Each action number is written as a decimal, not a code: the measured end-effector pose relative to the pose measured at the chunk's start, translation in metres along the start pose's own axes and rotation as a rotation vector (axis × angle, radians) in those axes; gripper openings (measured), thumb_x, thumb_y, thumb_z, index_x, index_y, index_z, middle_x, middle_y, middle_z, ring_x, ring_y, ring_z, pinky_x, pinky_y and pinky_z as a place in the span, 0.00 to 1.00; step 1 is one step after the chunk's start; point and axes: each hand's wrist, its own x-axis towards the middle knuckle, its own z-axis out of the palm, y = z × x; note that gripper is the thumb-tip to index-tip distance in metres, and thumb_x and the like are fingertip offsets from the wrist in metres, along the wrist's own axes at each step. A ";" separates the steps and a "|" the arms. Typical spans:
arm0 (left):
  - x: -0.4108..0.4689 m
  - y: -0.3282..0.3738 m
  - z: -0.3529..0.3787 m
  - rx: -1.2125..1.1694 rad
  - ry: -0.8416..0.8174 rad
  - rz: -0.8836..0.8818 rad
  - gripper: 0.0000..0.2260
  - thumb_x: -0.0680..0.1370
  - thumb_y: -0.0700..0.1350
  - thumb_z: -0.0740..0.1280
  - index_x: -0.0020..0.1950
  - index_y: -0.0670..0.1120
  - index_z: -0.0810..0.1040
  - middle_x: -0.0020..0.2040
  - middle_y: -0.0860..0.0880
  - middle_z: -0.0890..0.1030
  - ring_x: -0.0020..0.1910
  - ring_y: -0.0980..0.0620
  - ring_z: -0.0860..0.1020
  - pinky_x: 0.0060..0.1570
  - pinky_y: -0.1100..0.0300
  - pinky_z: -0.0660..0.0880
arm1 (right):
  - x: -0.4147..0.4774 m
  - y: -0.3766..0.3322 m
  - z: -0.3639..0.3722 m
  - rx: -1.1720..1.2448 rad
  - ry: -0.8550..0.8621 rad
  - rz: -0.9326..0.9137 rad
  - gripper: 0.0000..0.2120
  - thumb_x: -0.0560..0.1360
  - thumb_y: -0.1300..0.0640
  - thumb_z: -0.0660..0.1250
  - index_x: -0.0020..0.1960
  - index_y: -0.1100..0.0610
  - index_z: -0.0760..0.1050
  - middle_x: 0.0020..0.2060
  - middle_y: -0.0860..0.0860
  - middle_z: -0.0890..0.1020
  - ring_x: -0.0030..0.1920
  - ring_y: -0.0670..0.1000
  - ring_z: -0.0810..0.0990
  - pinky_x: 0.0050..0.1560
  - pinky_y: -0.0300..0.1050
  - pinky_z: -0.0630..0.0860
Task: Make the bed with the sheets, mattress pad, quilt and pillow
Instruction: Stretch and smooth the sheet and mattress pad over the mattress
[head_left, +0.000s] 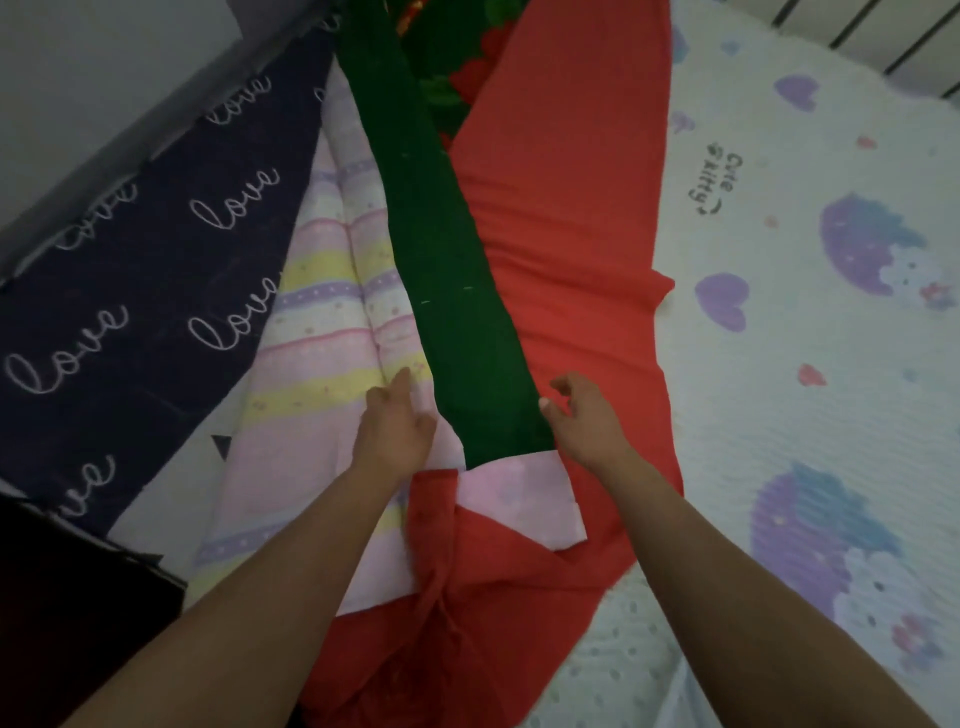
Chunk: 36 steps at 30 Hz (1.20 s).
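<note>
A folded quilt lies lengthwise down the bed, red (566, 223) on the right with a long dark green band (452, 291) along its middle. A pink, yellow and purple striped sheet (332, 312) lies under and left of it, one pink corner (519, 499) folded over the red. My left hand (395, 426) rests on the striped sheet just left of the green band, fingers loosely bent. My right hand (582, 415) hovers at the band's right edge over the red fabric, fingers curled and holding nothing. A white mattress pad (810, 322) with purple hearts covers the bed's right side.
A dark navy sheet (145, 270) printed with "love" lies along the left, against a grey wall (78, 67). Metal bed rails (883, 47) show at the top right. A dark object (67, 613) sits at the lower left.
</note>
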 end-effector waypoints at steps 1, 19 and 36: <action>0.006 -0.001 0.007 -0.029 0.002 -0.019 0.31 0.78 0.46 0.63 0.77 0.48 0.51 0.66 0.37 0.64 0.60 0.36 0.71 0.59 0.50 0.69 | 0.006 0.006 0.006 0.017 -0.017 0.039 0.21 0.78 0.53 0.63 0.67 0.62 0.68 0.64 0.59 0.73 0.63 0.58 0.72 0.63 0.50 0.69; 0.039 -0.081 -0.016 -0.082 -0.004 0.047 0.36 0.75 0.39 0.66 0.76 0.60 0.52 0.61 0.39 0.67 0.58 0.38 0.72 0.57 0.55 0.70 | 0.038 -0.036 0.064 0.612 -0.433 0.287 0.15 0.76 0.56 0.67 0.61 0.60 0.75 0.55 0.54 0.83 0.52 0.52 0.82 0.54 0.47 0.78; 0.011 -0.160 -0.162 -0.453 0.112 0.002 0.17 0.76 0.41 0.68 0.65 0.45 0.75 0.60 0.46 0.78 0.57 0.50 0.77 0.58 0.57 0.73 | -0.021 -0.258 0.045 0.787 -0.482 -0.058 0.08 0.72 0.66 0.68 0.52 0.62 0.78 0.44 0.57 0.84 0.42 0.53 0.84 0.43 0.43 0.82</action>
